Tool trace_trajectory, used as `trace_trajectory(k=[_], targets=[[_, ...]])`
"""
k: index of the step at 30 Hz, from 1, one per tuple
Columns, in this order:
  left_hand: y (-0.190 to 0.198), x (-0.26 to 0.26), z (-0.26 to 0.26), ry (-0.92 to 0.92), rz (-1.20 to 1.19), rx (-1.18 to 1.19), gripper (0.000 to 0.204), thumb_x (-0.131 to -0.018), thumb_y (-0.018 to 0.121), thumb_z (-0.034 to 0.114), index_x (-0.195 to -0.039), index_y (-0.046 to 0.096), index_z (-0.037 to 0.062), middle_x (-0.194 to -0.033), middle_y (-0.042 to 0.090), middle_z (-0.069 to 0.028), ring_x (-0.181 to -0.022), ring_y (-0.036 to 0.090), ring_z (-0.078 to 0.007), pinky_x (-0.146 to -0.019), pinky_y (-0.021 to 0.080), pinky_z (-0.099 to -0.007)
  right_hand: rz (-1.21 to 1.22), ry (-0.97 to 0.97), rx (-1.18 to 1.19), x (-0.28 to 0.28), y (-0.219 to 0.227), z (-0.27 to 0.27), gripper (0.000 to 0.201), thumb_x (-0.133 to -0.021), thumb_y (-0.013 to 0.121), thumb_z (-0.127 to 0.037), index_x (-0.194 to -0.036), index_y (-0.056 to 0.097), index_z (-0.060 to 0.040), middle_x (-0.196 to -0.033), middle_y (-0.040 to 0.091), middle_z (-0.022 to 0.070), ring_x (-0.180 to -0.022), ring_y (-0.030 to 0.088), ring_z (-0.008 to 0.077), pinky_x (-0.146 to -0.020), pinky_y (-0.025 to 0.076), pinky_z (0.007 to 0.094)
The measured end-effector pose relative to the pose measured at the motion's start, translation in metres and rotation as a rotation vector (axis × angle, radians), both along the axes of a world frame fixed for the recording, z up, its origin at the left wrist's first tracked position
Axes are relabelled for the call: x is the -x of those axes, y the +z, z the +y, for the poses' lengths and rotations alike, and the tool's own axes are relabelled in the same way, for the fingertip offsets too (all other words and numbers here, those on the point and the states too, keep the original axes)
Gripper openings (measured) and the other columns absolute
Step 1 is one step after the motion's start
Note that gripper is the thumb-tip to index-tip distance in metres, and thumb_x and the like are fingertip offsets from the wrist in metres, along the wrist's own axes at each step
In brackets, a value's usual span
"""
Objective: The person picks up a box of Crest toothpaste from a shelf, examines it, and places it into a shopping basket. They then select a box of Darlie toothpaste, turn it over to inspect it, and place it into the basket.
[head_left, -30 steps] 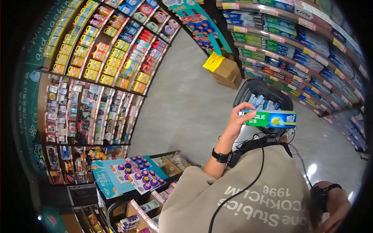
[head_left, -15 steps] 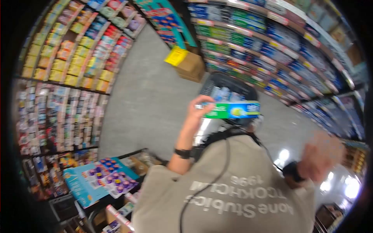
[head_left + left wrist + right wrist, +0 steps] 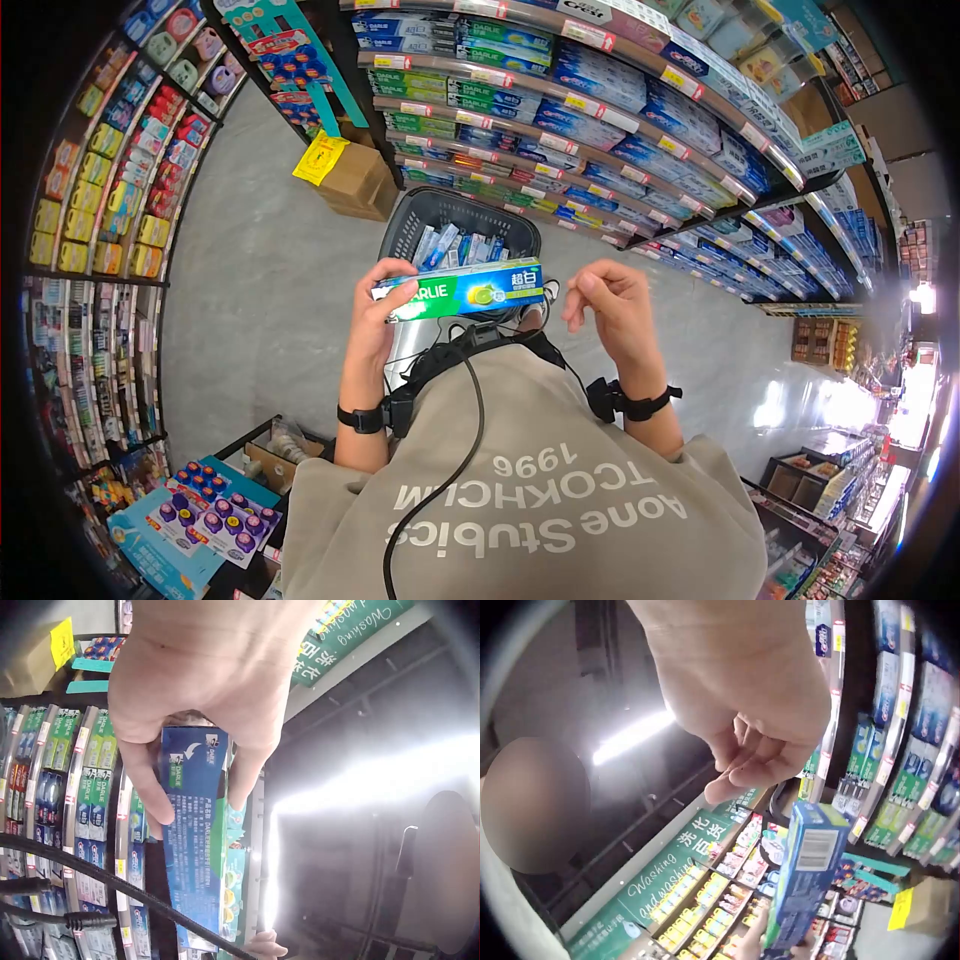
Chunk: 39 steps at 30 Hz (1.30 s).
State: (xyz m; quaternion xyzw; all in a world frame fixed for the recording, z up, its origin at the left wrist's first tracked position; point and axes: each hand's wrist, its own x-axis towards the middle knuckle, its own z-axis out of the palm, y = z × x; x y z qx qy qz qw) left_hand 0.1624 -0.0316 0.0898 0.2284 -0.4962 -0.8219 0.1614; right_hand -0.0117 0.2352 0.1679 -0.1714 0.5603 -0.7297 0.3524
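A green-and-blue Darlie toothpaste box (image 3: 470, 291) lies level in front of my body in the head view. My left hand (image 3: 376, 305) grips it by its green end, thumb on the printed front. The left wrist view shows the blue back of the toothpaste box (image 3: 193, 825) between thumb and fingers. My right hand (image 3: 615, 312) is just off the box's other end, fingers loosely curled, holding nothing. In the right wrist view that hand (image 3: 742, 712) hangs apart from the box's barcode end. Beyond the box stands a dark shopping basket (image 3: 400, 222) with several toothpaste boxes (image 3: 455, 246) inside.
Shelves of toothpaste (image 3: 590, 85) rise ahead and to the right. A cardboard carton (image 3: 360, 185) with a yellow sign (image 3: 321, 158) stands left of the basket. Detergent shelves (image 3: 110, 190) line the left. A display stand (image 3: 190, 520) is at lower left. A black cable (image 3: 470, 400) crosses my shirt.
My right hand has come up from the lower right to beside the toothpaste box. The left hand still holds the box. The head view has turned right, so the shelves shift left.
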Motion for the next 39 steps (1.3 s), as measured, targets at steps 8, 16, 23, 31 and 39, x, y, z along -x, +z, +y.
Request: trace_trajectory(k=[8, 16, 23, 31, 39], targets=[[0.005, -0.003, 0.0, 0.015, -0.021, -0.041, 0.026, -0.082, 0.078, 0.015, -0.102, 0.068, 0.0021, -0.096, 0.066, -0.0043, -0.089, 0.063, -0.0125, -0.083, 0.048, -0.0255, -0.214, 0.045, 0.193, 0.002, -0.01, -0.001, 0.026, -0.107, 0.055, -0.021, -0.106, 0.066, 0.0031, -0.073, 0.066, 0.0101, -0.059, 0.06, 0.0127, -0.054, 0.048, 0.0227], [0.001, -0.006, 0.0, 0.003, -0.008, 0.0, 0.027, -0.085, 0.075, 0.019, -0.105, 0.066, 0.0032, -0.095, 0.064, -0.0021, -0.087, 0.063, -0.0102, -0.078, 0.049, -0.0235, -0.248, 0.063, 0.222, 0.0, -0.006, -0.001, 0.023, -0.106, 0.057, -0.018, -0.107, 0.066, 0.0025, -0.071, 0.064, 0.0084, -0.06, 0.059, 0.0115, -0.053, 0.046, 0.0223], [0.003, -0.006, 0.005, 0.016, -0.004, -0.011, 0.027, -0.082, 0.078, 0.017, -0.103, 0.067, 0.0024, -0.094, 0.066, -0.0037, -0.086, 0.062, -0.011, -0.08, 0.047, -0.0243, -0.199, -0.022, 0.153, -0.005, -0.004, 0.0, 0.007, -0.098, 0.066, -0.009, -0.096, 0.063, -0.0024, -0.073, 0.065, 0.0062, -0.06, 0.059, 0.0105, -0.053, 0.046, 0.0223], [0.005, -0.006, 0.006, -0.019, 0.006, -0.023, 0.026, -0.083, 0.079, 0.014, -0.103, 0.067, 0.0022, -0.095, 0.065, -0.0028, -0.087, 0.062, -0.0109, -0.082, 0.046, -0.0247, 0.383, -0.089, -0.406, 0.004, -0.044, 0.0, 0.031, -0.097, 0.071, -0.016, -0.124, 0.065, -0.0032, -0.091, 0.071, 0.0058, -0.072, 0.063, 0.0086, -0.06, 0.047, 0.0211], [0.011, 0.002, 0.014, -0.075, -0.002, 0.038, 0.025, -0.082, 0.08, 0.013, -0.102, 0.068, 0.0027, -0.101, 0.065, -0.0036, -0.095, 0.06, -0.0117, -0.089, 0.044, -0.0253, 0.246, 0.145, -0.26, -0.008, -0.039, -0.003, 0.047, -0.093, 0.075, -0.014, -0.137, 0.058, -0.0051, -0.112, 0.068, 0.0051, -0.09, 0.063, 0.0097, -0.074, 0.05, 0.0233]])
